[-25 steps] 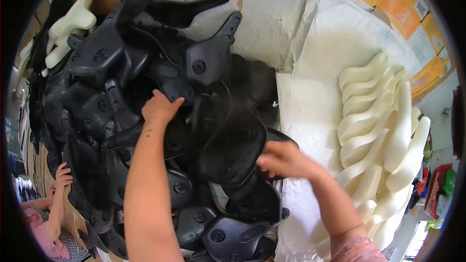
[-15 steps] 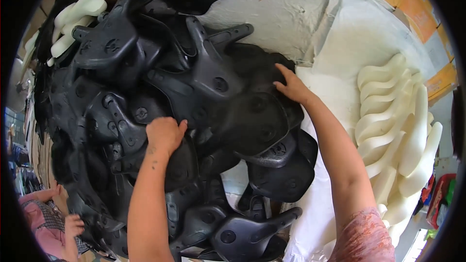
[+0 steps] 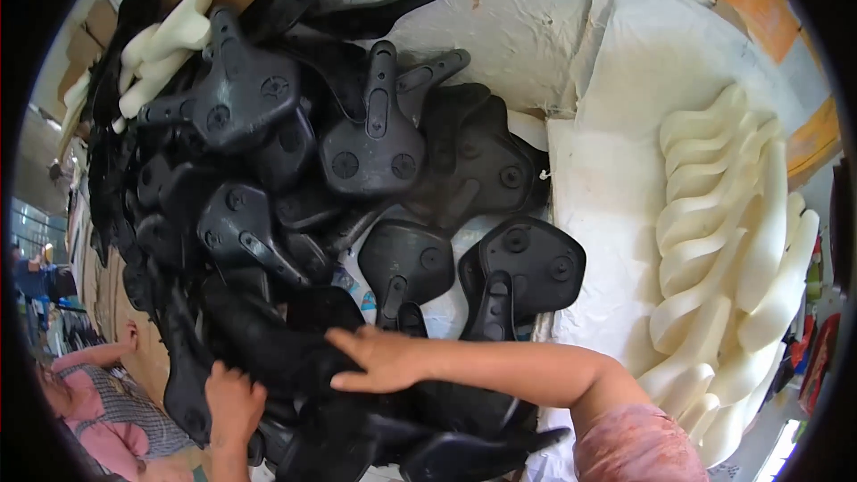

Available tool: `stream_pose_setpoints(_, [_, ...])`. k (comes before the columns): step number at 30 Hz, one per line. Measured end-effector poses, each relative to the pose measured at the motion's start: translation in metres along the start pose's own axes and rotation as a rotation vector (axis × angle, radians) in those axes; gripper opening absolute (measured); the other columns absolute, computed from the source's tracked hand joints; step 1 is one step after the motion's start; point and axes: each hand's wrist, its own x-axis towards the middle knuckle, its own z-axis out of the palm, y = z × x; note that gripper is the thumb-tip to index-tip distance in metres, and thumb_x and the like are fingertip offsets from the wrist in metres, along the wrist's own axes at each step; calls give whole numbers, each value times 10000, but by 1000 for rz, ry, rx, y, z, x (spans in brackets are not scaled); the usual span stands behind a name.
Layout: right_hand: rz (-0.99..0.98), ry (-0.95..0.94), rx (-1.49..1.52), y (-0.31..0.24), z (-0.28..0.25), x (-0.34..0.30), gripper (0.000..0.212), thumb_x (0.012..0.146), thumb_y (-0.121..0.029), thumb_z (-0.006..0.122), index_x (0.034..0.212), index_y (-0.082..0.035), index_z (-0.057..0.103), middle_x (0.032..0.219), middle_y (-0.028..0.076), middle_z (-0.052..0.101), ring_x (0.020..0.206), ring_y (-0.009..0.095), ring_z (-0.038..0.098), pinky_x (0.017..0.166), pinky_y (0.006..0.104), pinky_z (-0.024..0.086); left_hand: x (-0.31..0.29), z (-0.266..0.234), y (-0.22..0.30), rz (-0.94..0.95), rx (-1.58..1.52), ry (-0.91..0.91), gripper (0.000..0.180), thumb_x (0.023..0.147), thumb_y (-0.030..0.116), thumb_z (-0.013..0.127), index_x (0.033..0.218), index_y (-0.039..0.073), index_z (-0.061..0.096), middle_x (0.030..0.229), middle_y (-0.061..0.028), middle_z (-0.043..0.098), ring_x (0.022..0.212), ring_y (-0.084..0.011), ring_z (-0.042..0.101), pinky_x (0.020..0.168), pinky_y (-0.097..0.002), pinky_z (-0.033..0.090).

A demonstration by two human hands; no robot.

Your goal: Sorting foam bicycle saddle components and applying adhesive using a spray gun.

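- Left hand (image 3: pixel 235 403): fingers curled, grip not discernible.
- Right hand (image 3: pixel 388 361): fingers spread, now nearer the left.
- Black parts (image 3: pixel 370 159): around and beyond both hands, newly shifted, leaving individual pieces exposed.

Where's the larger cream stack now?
In the head view, the larger cream stack lies at the right on the white sheet, right of the black pieces and the right hand.

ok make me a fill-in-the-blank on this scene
The moulded pieces heaped about the left hand are coloured ____.
Across the picture, the person's ____ hand lies between the left hand and the larger cream stack.
The person's sleeve at the lower edge is coloured ____.
Missing words: black; right; pink
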Motion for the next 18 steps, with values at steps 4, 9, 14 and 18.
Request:
stream_pose_setpoints(4, [-313,46,24,-14,-80,-21,341,877,-372,515,914,-56,638,879,113,642,817,283,614,751,375,489,-47,-41,-47,-566,-407,-118,278,594,99,681,841,-18,632,779,-148,590,838,-331,550,750,-393,449])
stream_pose_setpoints(9, [317,1329,-139,153,-257,-43,607,758,-521,604,1017,28,638,1011,224,635,958,306,619,823,367,471,82,-67,52,-104,-507,445,646,607,81,736,1207,32,501,1140,-181,536,1065,-333,508,913,-387,416])
stream_pose_setpoints(14, [697,950,-19,235,-286,-16,817,764,-597,534,1180,107,517,1180,280,541,1120,351,526,931,374,402,232,8,151,21,-123,292,980,601,185,807,1407,270,256,1441,-162,218,1287,-504,193,931,-527,379])
stream_pose_setpoints(18, [544,928,101,218,-282,-33,612,865,-451,481,1205,55,525,1164,237,567,1088,321,550,914,359,412,240,20,141,32,-345,208,968,645,33,718,1422,305,210,1445,-141,229,1243,-401,342,791,-425,505])
